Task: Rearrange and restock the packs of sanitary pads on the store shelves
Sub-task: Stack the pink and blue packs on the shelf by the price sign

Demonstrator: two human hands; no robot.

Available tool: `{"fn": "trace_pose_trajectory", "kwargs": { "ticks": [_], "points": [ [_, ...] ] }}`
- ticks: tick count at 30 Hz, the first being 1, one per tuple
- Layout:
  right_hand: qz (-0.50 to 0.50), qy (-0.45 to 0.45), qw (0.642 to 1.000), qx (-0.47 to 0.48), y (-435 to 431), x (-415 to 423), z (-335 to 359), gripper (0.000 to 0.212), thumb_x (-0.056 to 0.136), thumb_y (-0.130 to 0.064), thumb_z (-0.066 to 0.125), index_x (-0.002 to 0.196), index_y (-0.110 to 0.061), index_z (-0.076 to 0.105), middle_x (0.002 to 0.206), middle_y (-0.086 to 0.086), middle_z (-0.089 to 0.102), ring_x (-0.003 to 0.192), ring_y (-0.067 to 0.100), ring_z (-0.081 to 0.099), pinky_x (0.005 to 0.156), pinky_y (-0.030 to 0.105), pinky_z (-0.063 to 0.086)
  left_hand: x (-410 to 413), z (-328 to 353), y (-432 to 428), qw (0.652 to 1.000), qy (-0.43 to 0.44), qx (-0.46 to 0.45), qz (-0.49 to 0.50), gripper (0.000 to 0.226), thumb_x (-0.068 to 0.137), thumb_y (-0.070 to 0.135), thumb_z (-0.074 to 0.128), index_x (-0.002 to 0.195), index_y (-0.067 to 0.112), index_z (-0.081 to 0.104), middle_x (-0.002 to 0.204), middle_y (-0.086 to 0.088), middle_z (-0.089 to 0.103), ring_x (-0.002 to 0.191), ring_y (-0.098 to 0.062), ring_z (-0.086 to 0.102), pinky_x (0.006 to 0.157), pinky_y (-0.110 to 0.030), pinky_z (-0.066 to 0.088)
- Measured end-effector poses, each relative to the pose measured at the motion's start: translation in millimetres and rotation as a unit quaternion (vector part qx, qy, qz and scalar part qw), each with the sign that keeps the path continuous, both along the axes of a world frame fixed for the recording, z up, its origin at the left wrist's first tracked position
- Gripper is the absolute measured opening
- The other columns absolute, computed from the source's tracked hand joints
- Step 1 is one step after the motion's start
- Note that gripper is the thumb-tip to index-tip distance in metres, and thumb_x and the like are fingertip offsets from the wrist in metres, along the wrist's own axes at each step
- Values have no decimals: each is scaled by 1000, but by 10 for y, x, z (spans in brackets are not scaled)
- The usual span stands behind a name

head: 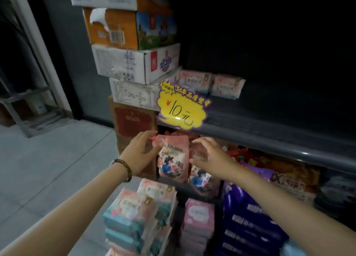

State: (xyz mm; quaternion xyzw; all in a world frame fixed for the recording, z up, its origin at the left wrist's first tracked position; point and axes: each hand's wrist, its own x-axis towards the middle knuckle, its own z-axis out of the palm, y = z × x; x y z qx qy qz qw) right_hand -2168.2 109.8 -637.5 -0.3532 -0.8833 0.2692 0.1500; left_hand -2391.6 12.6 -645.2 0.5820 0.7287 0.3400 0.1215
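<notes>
- Under the dark upper shelf (pixel 269 124), just below centre of the head view, both bare forearms reach in from the bottom corners towards one pink pack (pixel 173 157).
- Left hand (pixel 140 153): palm turned inward at nine o'clock of the pack, fingers curled over its top left corner and holding it. A wooden bead bracelet (pixel 123 169) sits on the wrist.
- Right hand (pixel 210 155): at three o'clock of the pack, back of the hand up, fingers loosely spread and slightly bent, gripping nothing I can see. Whether the fingertips touch the packs under them I cannot tell.
- That pink pack stands upright on the lower shelf, with a cartoon figure in blue printed on its front. A matching second pack (pixel 202 180) leans just beside it at four o'clock.
- At twelve o'clock, a yellow price tag (pixel 181 109) hangs on the upper shelf's front edge, and two pale pink packs (pixel 194 80) lie behind it.
- At six o'clock sit stacks of teal-and-pink packs (pixel 131 213), with purple packs (pixel 248 223) towards five.
- At eleven o'clock, cardboard boxes (pixel 134 63) are piled beside the shelving.
</notes>
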Motion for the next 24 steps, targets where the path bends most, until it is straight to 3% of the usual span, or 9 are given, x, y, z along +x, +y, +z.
{"fn": "trace_pose_trajectory", "kwargs": {
  "ticks": [5, 8, 11, 14, 17, 21, 24],
  "points": [
    [-53, 36, 994, 92, 718, 367, 779, 56, 89, -39, 63, 138, -22, 41, 142, -6, 33, 133, 10, 34, 96, 15, 26, 355, 556, 704, 991, 108, 48, -70, 59, 91, 50, 49, 143, 24, 35, 141, 5, 38, 127, -18, 40, 102, -37, 42],
    [-111, 78, 989, 62, 1155, 524, 920, 62, 88, -45, 63, 141, -26, 36, 145, -7, 30, 134, 11, 33, 103, 23, 30, 465, 799, 1137, 982, 151, 82, -74, 61, 92, 49, 48, 144, 21, 33, 144, 4, 35, 133, -17, 34, 107, -33, 36],
    [-159, 171, 972, 0, 1647, 568, 835, 59, 83, -41, 70, 133, -27, 40, 141, 0, 40, 129, 15, 42, 103, 26, 36, 426, 1029, 1589, 984, 141, 98, -46, 60, 92, 50, 48, 143, 21, 34, 143, 2, 37, 133, -19, 34, 109, -34, 33],
    [-202, 257, 944, -35, 2161, 475, 663, 57, 77, -34, 78, 119, -33, 40, 135, 1, 46, 124, 15, 47, 99, 26, 39, 259, 1193, 2148, 993, 100, 54, -37, 71, 88, 60, 49, 145, 23, 30, 147, -2, 33, 133, -22, 37, 109, -37, 34],
    [-224, 304, 925, -37, 2652, 303, 490, 67, 74, -25, 82, 126, -24, 40, 133, 1, 44, 122, 14, 44, 102, 29, 39, 116, 1230, 2741, 997, 71, -14, -30, 82, 83, 64, 54, 149, 27, 21, 155, 1, 22, 132, -24, 40, 101, -34, 43],
    [-237, 345, 906, -59, 3204, 90, 270, 93, 57, -46, 85, 130, -24, 33, 138, 4, 41, 126, 20, 45, 105, 43, 44, -64, 1062, 3442, 990, 110, -83, -38, 117, 60, 88, 51, 151, 26, 11, 159, 3, 8, 145, -18, 15, 117, -33, 20],
    [-241, 386, 886, -91, 3474, -2, 182, 90, 66, -32, 83, 137, -20, 30, 138, 5, 45, 125, 22, 49, 103, 46, 46, -182, 928, 3826, 983, 152, -99, -34, 117, 62, 88, 48, 152, 24, 8, 159, 0, 7, 145, -20, 13, 118, -36, 19]
  ]
}}
